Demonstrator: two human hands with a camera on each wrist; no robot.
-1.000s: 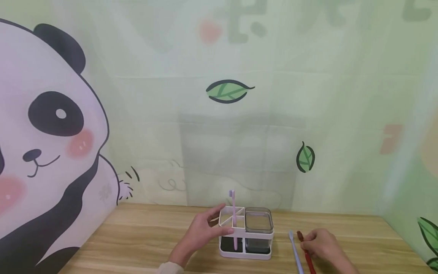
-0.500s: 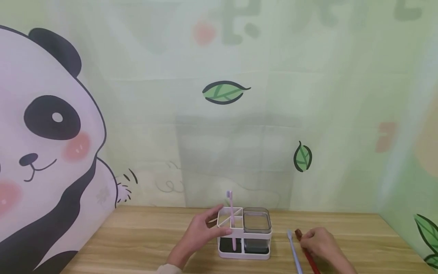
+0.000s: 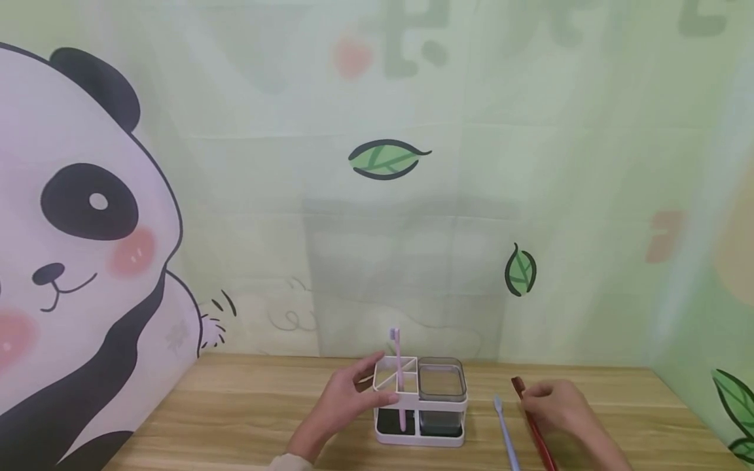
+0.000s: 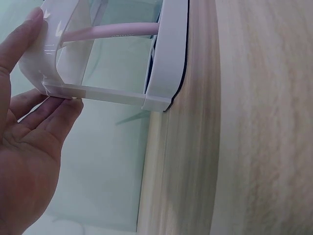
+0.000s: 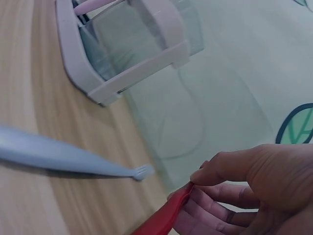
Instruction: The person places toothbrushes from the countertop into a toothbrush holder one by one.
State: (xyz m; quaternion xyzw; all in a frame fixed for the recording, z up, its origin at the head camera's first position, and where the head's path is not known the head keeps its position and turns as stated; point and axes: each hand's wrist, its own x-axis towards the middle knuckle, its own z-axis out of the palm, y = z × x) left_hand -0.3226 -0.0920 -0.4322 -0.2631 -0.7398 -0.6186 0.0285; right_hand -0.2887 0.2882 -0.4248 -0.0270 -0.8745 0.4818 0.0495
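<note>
My left hand [image 3: 344,397] grips the left side of a white toothbrush holder [image 3: 420,439], thumb at the front of its upper rim and fingers at the side. In the left wrist view, the thumb and fingertips meet that rim from two sides. A pink toothbrush [image 3: 403,418] stands upright in one of the holder's divided slots. To the right, my right hand [image 3: 556,405] pinches a red toothbrush [image 3: 538,438] near its head, between thumb and fingers. A light blue toothbrush [image 3: 505,432] lies on the table between the holder and the red one.
A clear grey cup [image 3: 442,379] sits in the holder's right half. The wood-grain table [image 3: 265,379] meets a green cloth backdrop [image 3: 247,170] printed with leaves and a panda [image 3: 88,275] at the left.
The right hand has shifted slightly away and to the right, and the red toothbrush's head has moved farther back with it. The left hand stays on the holder; the view turned slightly early on.
</note>
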